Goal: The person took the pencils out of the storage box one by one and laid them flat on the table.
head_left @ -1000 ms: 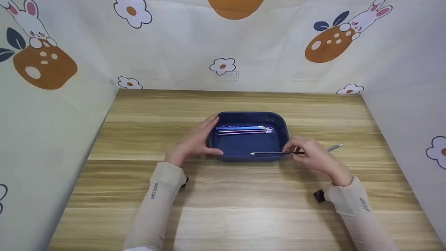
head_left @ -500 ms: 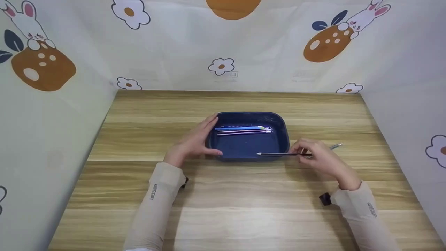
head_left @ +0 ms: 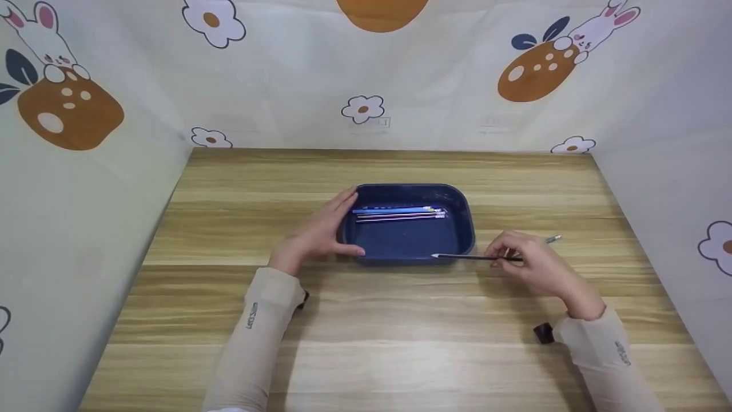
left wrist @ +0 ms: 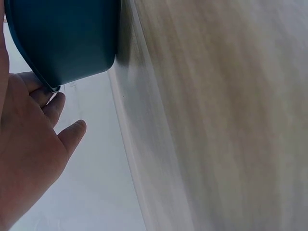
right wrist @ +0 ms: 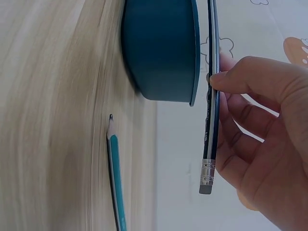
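My left hand (head_left: 317, 232) holds the left end of a dark blue rectangular box (head_left: 400, 261), thumb over the near corner and fingers at the far one. In the left wrist view, fingertips sit against the rim of the box. My right hand (head_left: 537, 263) pinches a black pencil with pale stripes (right wrist: 211, 120) between thumb and fingers. Its tip points left over the box's near right rim, and its grey eraser end shows in the right wrist view. Several blue and dark pencils (head_left: 400, 216) lie side by side along the far half of the box floor.
A teal pencil (right wrist: 115, 168) lies on the wooden table (head_left: 389, 343) to the right of the box, partly behind my right hand in the head view. Pale patterned sheets (head_left: 286, 86) enclose the table at the back and both sides.
My right hand has drawn to the right and slightly nearer with the black pencil, so its tip has moved back toward the box's right end. My left hand stays put.
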Demonstrator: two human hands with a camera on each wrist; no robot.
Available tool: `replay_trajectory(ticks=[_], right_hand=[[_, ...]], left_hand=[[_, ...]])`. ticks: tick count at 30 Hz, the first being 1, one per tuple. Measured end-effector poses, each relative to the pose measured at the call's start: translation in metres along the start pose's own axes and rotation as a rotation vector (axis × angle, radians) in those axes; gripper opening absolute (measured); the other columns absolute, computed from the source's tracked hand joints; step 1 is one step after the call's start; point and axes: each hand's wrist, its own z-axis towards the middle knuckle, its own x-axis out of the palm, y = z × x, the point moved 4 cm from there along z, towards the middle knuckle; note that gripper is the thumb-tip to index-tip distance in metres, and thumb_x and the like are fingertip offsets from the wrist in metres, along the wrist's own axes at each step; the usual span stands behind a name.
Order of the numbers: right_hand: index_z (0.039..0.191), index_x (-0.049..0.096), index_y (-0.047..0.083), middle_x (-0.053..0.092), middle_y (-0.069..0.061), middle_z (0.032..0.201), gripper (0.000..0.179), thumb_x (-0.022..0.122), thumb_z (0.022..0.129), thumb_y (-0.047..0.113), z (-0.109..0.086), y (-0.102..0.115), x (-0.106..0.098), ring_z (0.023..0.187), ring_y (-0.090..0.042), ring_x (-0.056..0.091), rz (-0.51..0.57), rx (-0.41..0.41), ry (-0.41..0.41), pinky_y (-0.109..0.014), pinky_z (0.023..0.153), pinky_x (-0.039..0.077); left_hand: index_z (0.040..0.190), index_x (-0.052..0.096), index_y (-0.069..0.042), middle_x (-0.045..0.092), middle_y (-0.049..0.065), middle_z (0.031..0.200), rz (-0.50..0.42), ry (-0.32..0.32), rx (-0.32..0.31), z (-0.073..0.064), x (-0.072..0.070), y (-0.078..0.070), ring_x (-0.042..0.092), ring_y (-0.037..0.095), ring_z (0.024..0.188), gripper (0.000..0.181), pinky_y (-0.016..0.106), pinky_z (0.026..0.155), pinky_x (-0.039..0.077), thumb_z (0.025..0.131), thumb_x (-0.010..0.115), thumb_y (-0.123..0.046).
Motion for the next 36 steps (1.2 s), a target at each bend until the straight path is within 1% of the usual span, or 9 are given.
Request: replay_trajectory(ticks=[5, 12, 18, 25, 29, 32, 36], right_hand=[[0.094, 0.071, 0.014, 0.07, 0.005, 0.091, 0.032, 0.07, 0.078, -0.014, -0.007, -0.005, -0.003, 0.078, -0.015, 0.066, 0.002, 0.026, 0.006, -0.021, 0.071, 0.057], [0.095, 0.071, 0.013, 0.071, 0.005, 0.091, 0.037, 0.067, 0.076, -0.018, -0.016, -0.01, -0.006, 0.079, -0.004, 0.063, -0.003, 0.02, -0.001, -0.021, 0.071, 0.056], [0.096, 0.071, 0.013, 0.072, 0.004, 0.092, 0.038, 0.067, 0.076, -0.018, -0.022, -0.014, -0.009, 0.078, -0.009, 0.065, -0.012, 0.031, -0.017, -0.02, 0.07, 0.056], [0.097, 0.071, 0.013, 0.072, 0.003, 0.091, 0.037, 0.068, 0.076, -0.018, -0.032, -0.02, -0.02, 0.079, -0.003, 0.063, -0.026, 0.084, -0.053, -0.019, 0.071, 0.055], [0.096, 0.072, 0.013, 0.072, 0.003, 0.09, 0.037, 0.069, 0.076, -0.018, -0.038, -0.024, -0.026, 0.078, -0.004, 0.063, -0.03, 0.106, -0.082, -0.019, 0.07, 0.055], [0.097, 0.072, 0.012, 0.072, 0.002, 0.089, 0.037, 0.069, 0.076, -0.019, -0.041, -0.027, -0.029, 0.078, -0.005, 0.063, -0.018, 0.107, -0.096, -0.018, 0.069, 0.055], [0.097, 0.073, 0.01, 0.073, -0.002, 0.089, 0.038, 0.069, 0.075, -0.021, -0.045, -0.034, -0.033, 0.079, -0.003, 0.062, 0.003, 0.102, -0.116, -0.015, 0.069, 0.053]], left_hand=[[0.162, 0.011, -0.016, 0.003, -0.003, 0.17, 0.002, 0.005, -0.007, 0.0, 0.0, 0.0, 0.007, 0.022, 0.157, 0.121, 0.043, 0.129, 0.015, 0.073, 0.081, -0.06], [0.161, 0.012, -0.012, 0.004, -0.001, 0.17, 0.014, 0.007, 0.013, 0.0, 0.0, 0.001, 0.008, 0.023, 0.157, 0.122, 0.044, 0.129, 0.016, 0.073, 0.08, -0.062], [0.162, 0.011, -0.014, 0.002, -0.001, 0.17, 0.02, 0.016, 0.001, -0.001, 0.001, 0.002, 0.007, 0.023, 0.157, 0.123, 0.043, 0.128, 0.016, 0.073, 0.078, -0.065], [0.162, 0.009, -0.015, 0.001, -0.001, 0.171, 0.006, 0.021, 0.0, -0.001, 0.001, 0.002, 0.005, 0.024, 0.157, 0.123, 0.044, 0.128, 0.015, 0.073, 0.077, -0.067], [0.162, 0.01, -0.014, 0.001, 0.0, 0.171, -0.005, 0.019, 0.008, -0.001, 0.001, 0.001, 0.005, 0.025, 0.157, 0.123, 0.045, 0.128, 0.014, 0.073, 0.078, -0.065], [0.162, 0.01, -0.013, 0.001, 0.0, 0.171, -0.01, 0.016, 0.009, -0.002, 0.0, 0.001, 0.006, 0.025, 0.157, 0.123, 0.045, 0.128, 0.014, 0.073, 0.078, -0.064], [0.162, 0.011, -0.014, 0.001, -0.002, 0.17, -0.009, 0.013, 0.003, -0.001, 0.0, 0.001, 0.006, 0.023, 0.157, 0.123, 0.043, 0.129, 0.014, 0.073, 0.078, -0.064]])
